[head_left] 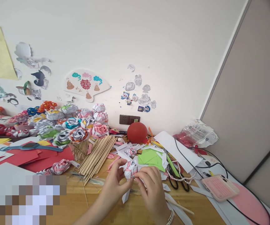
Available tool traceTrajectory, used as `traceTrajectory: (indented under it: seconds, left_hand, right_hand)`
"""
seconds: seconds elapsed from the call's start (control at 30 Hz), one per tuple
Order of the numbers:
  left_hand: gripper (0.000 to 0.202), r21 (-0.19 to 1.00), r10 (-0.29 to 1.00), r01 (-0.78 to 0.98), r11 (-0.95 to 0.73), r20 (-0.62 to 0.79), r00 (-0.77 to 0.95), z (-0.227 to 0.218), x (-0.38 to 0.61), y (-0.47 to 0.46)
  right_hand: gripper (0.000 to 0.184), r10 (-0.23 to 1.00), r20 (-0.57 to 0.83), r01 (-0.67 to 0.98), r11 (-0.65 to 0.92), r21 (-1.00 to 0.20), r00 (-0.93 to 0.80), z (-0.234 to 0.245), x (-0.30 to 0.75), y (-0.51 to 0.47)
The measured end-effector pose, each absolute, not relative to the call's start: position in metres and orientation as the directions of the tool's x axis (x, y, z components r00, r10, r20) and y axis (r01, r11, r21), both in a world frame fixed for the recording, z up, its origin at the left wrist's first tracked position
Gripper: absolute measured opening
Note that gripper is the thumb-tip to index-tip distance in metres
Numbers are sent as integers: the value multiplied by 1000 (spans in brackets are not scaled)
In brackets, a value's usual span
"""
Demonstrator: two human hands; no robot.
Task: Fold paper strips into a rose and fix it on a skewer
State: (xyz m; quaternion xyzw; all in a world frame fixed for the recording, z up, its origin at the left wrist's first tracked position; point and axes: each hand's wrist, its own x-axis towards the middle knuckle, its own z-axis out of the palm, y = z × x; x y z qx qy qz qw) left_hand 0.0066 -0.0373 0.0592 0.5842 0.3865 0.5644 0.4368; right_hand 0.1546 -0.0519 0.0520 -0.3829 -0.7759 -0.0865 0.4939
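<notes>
Between my two hands, above the wooden desk, is a white and pink folded paper flower [130,168]. The thumb and fingers of my left hand [118,181] grip it from the left side. My right hand [152,186] pinches at its lower right edge, where fingertips hide part of the paper. Just behind it lies a smaller pink and white paper rosette [131,152]. Folded white paper strips [125,197] lie below and around my hands. A thin wooden stick [180,205] rests to the right of my right wrist, its other end hidden.
A bundle of wooden sticks [99,156] lies left of my hands. Many paper flowers [71,123] are heaped behind. Green paper [151,158], black-handled scissors [173,182], a bead string [184,179], cables and a pink phone [220,188] lie rightward. A red balloon [137,132] sits near the wall.
</notes>
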Motion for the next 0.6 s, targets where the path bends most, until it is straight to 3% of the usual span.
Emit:
traceTrajectory:
  seconds: [0.13,0.33,0.6]
  left_hand:
    - [40,943,943,-54,-329,331,33,59,6,-36]
    - [38,935,940,-111,-337,341,24,57,3,-32]
    - [38,928,938,-148,-342,346,1,63,3,-35]
  right_hand:
    - [21,462,854,665,719,-204,-238,52,156,-52]
    - [29,349,873,693,721,-18,-341,48,154,-50]
    - [46,399,837,750,661,20,-374,42,155,-49]
